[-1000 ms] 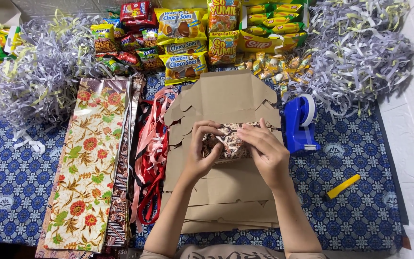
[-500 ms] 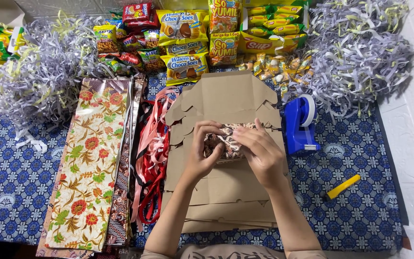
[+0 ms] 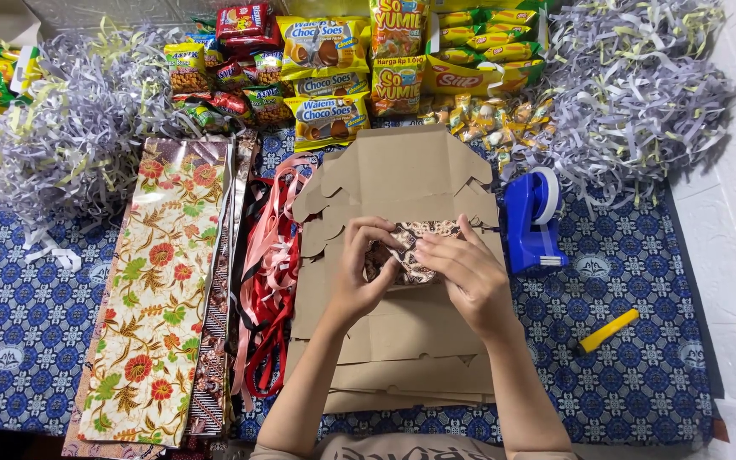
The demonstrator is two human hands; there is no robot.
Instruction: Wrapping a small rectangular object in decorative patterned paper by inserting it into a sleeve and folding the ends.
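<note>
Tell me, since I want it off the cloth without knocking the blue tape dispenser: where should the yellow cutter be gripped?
Pinch the yellow cutter across its narrow middle, coming from above. It lies flat and slanted on the blue patterned cloth, apart from the tape dispenser, with bare cloth along both long sides for the fingers.

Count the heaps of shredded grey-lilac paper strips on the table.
2: one heap of shredded grey-lilac paper at far left, another heap at far right. None seems hidden.

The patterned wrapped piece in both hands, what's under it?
Under the patterned wrapped piece lies a stack of flat brown cardboard box blanks on the blue patterned cloth. The left hand and right hand cover the spot directly beneath.
</note>
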